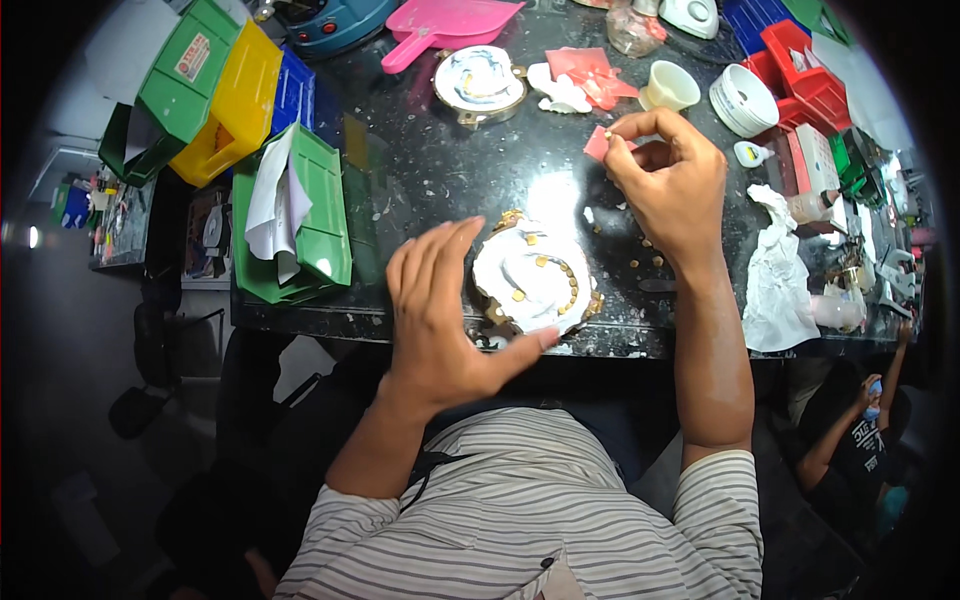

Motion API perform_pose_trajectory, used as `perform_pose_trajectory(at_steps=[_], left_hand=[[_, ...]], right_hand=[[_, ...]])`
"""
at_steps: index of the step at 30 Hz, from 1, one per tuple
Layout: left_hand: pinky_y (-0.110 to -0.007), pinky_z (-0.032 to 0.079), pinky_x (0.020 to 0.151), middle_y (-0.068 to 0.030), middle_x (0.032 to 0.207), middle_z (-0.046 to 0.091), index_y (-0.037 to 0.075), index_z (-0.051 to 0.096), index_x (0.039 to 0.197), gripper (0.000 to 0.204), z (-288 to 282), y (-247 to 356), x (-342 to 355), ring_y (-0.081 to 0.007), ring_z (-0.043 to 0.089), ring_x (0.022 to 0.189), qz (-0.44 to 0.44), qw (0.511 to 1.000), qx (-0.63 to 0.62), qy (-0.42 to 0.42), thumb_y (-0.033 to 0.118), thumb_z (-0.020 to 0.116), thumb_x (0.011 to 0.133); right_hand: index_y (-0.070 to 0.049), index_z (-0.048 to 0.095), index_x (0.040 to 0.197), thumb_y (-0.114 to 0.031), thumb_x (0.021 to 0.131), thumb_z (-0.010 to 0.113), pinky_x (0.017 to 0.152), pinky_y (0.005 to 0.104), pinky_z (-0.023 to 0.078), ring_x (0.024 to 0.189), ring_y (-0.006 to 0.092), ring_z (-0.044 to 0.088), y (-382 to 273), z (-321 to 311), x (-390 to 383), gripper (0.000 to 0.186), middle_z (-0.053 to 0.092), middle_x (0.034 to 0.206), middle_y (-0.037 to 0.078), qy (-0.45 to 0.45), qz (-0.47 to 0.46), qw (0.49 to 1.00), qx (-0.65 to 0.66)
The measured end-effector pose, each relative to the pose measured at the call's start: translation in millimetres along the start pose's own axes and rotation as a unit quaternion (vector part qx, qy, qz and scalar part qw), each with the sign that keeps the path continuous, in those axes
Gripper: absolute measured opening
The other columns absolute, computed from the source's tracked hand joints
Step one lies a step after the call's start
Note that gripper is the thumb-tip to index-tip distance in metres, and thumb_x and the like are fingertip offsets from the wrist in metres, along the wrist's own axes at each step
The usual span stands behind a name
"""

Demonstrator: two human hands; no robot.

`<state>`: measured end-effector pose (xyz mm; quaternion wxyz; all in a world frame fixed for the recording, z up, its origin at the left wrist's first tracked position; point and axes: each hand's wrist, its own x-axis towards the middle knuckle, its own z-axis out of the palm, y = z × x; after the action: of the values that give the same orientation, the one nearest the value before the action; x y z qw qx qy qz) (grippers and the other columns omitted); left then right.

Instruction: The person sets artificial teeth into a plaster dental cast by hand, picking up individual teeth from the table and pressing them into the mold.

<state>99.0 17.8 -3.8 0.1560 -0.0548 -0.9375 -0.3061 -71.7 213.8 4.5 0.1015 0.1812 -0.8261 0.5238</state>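
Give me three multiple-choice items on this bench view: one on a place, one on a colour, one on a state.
1. Where is the white mould with gold pieces?
A. near the front edge of the bench
B. inside the green bin
C. on the floor

2. What colour is the dustpan?
A. black
B. pink
C. yellow

3. How is the left hand?
A. open, fingers spread
C. gripping a cup
B. clenched in a fist

Key: 1 A, it lies on the dark bench before the person; 2 B, plainly pink; 3 A, it holds nothing, while the right hand pinches a small pink piece.
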Motion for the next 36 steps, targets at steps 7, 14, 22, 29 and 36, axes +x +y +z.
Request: perform_pose_trajectory(at_steps=[7, 14, 22, 29, 36], left_hand=[[-0.062, 0.019, 0.12, -0.0242, 0.146, 0.048, -0.005, 0.034, 0.152, 0.119, 32, 10, -15, -0.04, 0.044, 0.141, -0.002, 0.998, 0.061, 0.012, 0.053, 0.091, 0.066], [-0.059, 0.024, 0.12, -0.0215, 0.148, 0.049, -0.002, 0.035, 0.151, 0.11, 29, -2, -8, -0.0386, 0.049, 0.137, 0.023, 0.999, -0.024, 0.037, 0.032, 0.094, 0.065], [-0.058, 0.034, 0.117, -0.0203, 0.147, 0.053, 0.001, 0.039, 0.15, 0.103, 10, -27, 48, -0.0401, 0.053, 0.135, 0.166, 0.985, 0.007, 0.054, 0.024, 0.092, 0.065], [-0.053, 0.041, 0.112, -0.0195, 0.138, 0.058, 0.002, 0.048, 0.144, 0.094, 16, -33, 94, -0.0396, 0.056, 0.127, 0.268, 0.962, -0.011, 0.058, 0.029, 0.089, 0.064], [-0.057, 0.041, 0.112, -0.0247, 0.139, 0.057, 0.003, 0.045, 0.141, 0.09, 25, -45, 94, -0.0423, 0.058, 0.126, 0.322, 0.943, -0.04, 0.078, 0.029, 0.087, 0.066]], right_hand=[[-0.002, 0.075, 0.095, -0.007, 0.084, 0.07, 0.067, 0.0271, 0.057, 0.073, 0.012, 0.073, 2, -5, 0, 0.013, 0.074, 0.087, 0.007, -0.021, -0.019, 0.999, 0.021], [-0.001, 0.075, 0.094, -0.006, 0.085, 0.07, 0.069, 0.027, 0.057, 0.075, 0.012, 0.072, 4, -1, -5, 0.012, 0.074, 0.086, 0.006, -0.077, -0.004, 0.994, 0.073], [-0.001, 0.072, 0.109, -0.002, 0.084, 0.075, 0.071, 0.0248, 0.059, 0.085, 0.0109, 0.075, -5, 2, -10, 0.024, 0.078, 0.092, 0.007, -0.069, -0.041, 0.987, 0.139], [-0.001, 0.068, 0.109, -0.003, 0.082, 0.076, 0.079, 0.0268, 0.06, 0.087, 0.0133, 0.076, 2, 1, -5, 0.029, 0.077, 0.089, 0.008, -0.04, -0.043, 0.989, 0.134], [-0.002, 0.066, 0.107, -0.001, 0.08, 0.075, 0.078, 0.0277, 0.062, 0.085, 0.0124, 0.076, 2, -1, -3, 0.029, 0.076, 0.086, 0.007, -0.039, -0.053, 0.988, 0.136]])
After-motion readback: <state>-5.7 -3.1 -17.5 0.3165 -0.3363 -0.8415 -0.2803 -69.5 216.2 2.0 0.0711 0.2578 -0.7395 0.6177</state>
